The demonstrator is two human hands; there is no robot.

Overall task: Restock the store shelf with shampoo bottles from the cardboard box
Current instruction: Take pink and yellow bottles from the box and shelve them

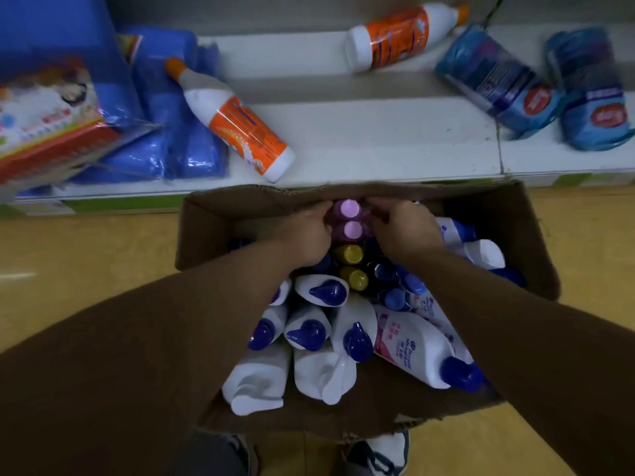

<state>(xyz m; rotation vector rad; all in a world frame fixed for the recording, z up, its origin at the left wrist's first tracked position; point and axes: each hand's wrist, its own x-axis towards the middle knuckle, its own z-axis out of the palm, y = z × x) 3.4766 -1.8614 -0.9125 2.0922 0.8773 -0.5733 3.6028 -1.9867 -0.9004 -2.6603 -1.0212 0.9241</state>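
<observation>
Inside the cardboard box [220, 228], white bottles [323, 369] crowd the near side; both hands, left hand [305, 235] and right hand [402, 228], pinch the pink-capped bottles [348, 218] at its far edge.

We could not see the fingertips of our hands, tucked behind the pink-capped purple bottles [347, 219] at the far end of the brown cardboard box [494, 214]. The colourful red-edged package [44, 121] ran off the left edge, its print blurred.
</observation>
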